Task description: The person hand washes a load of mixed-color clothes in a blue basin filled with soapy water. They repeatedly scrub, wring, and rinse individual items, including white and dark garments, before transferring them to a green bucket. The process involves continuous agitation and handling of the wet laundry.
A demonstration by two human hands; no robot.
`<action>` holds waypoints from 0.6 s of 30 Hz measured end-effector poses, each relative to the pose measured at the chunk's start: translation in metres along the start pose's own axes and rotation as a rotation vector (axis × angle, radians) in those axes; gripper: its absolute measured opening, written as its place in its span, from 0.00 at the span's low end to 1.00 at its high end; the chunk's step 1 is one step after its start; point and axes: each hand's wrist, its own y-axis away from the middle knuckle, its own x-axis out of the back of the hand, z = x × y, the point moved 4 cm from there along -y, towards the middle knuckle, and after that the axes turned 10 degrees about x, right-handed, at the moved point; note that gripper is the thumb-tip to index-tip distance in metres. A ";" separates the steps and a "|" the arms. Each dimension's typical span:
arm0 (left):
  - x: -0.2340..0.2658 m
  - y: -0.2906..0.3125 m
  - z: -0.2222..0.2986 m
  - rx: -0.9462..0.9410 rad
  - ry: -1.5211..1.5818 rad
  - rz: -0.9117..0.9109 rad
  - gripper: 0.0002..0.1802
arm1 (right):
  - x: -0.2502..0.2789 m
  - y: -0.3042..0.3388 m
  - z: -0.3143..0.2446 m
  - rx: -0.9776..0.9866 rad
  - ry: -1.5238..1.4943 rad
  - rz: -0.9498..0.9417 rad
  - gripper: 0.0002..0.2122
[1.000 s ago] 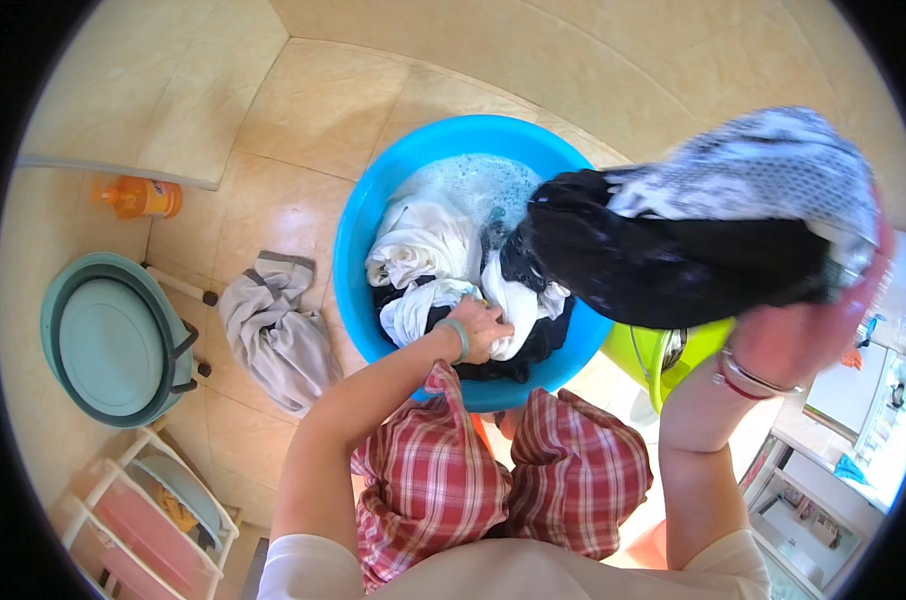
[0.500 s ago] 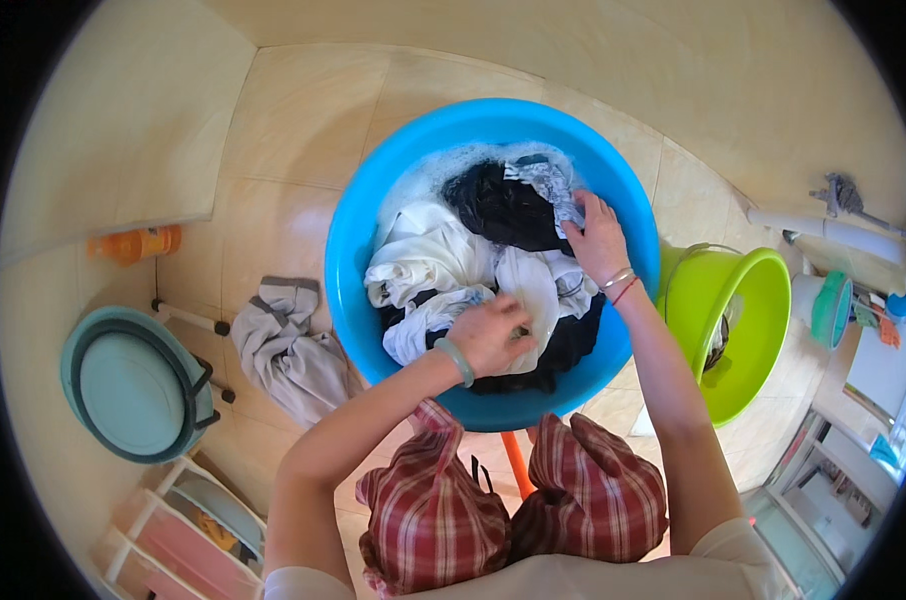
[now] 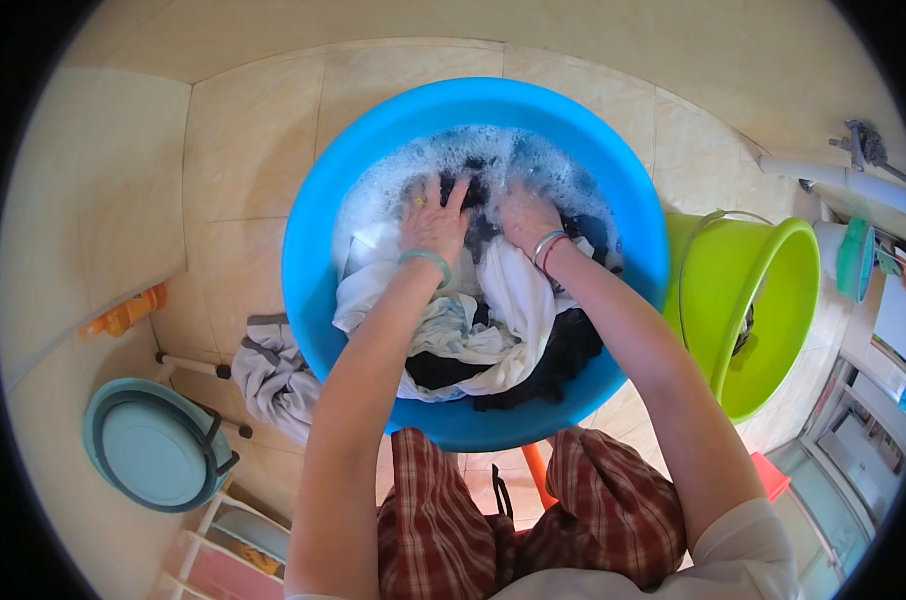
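A large round blue basin (image 3: 308, 290) holds soapy water and wet laundry. My left hand (image 3: 436, 225), with a green bangle at its wrist, presses down on the clothes with fingers spread, their tips reaching the suds. Close beside it, my right hand (image 3: 529, 216) is pushed into the foam (image 3: 563, 165); its fingers are hidden there, so its grip does not show. White garments (image 3: 463, 335) lie twisted below and between my wrists. Black cloth (image 3: 553, 365) shows in the near right part of the basin, and more dark fabric lies under the suds by my fingers.
A lime-green bucket (image 3: 773, 330) leans at the right, with something dark inside. Grey cloth (image 3: 273, 385) lies on the tiled floor at the left, near stacked pale-blue tubs (image 3: 153, 455) and an orange bottle (image 3: 123, 312). A pipe (image 3: 843, 180) runs along the right wall.
Both hands have moved from the top of the laundry to the far part of the basin, dipping into the suds. The far dark and patterned cloths have sunk, and foam has spread there.
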 end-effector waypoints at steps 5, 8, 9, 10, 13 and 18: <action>-0.005 -0.010 -0.020 0.033 0.071 -0.025 0.32 | 0.015 -0.021 -0.010 -0.133 -0.326 0.104 0.13; 0.007 0.008 -0.033 0.074 0.940 0.114 0.32 | 0.042 -0.020 -0.019 -0.192 -0.626 0.361 0.12; 0.022 0.022 -0.012 0.169 1.354 0.093 0.33 | 0.052 -0.009 -0.020 -0.109 -0.699 0.479 0.13; 0.034 0.035 0.005 0.278 1.767 0.061 0.33 | 0.066 0.006 -0.022 -0.025 -0.766 0.597 0.14; 0.033 0.040 -0.013 0.361 1.994 -0.230 0.33 | 0.138 0.025 -0.083 0.153 -1.020 0.462 0.13; 0.055 0.034 0.003 0.226 2.443 -1.160 0.32 | 0.184 0.086 -0.166 0.511 -0.872 0.296 0.08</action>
